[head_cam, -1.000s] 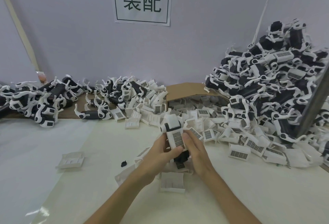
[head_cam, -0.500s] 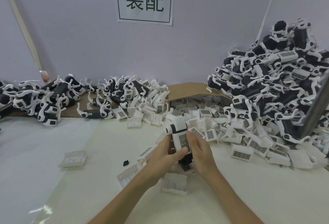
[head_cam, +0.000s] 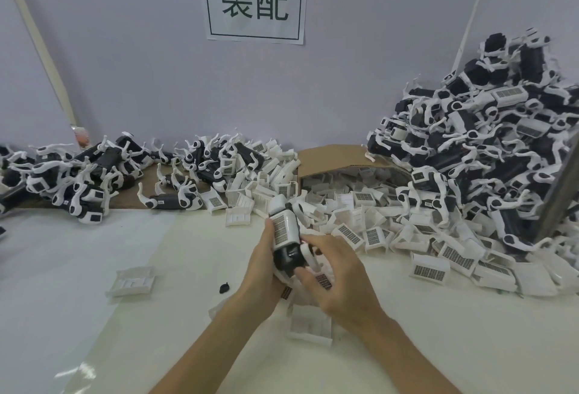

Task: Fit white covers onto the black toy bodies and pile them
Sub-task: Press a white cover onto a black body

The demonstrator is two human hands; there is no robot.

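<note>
Above the middle of the tabletop (head_cam: 156, 268), the left hand (head_cam: 263, 271) grips a toy body (head_cam: 288, 257) from the side. It is glossy black, tilted up and away. A white cover (head_cam: 283, 227) with a dark grid patch caps its upper half. The right hand (head_cam: 338, 274) pinches the black lower end, thumb and forefinger curled. Loose covers (head_cam: 360, 215) lie just behind, and a tall pile (head_cam: 485, 143) fills the far right corner.
</note>
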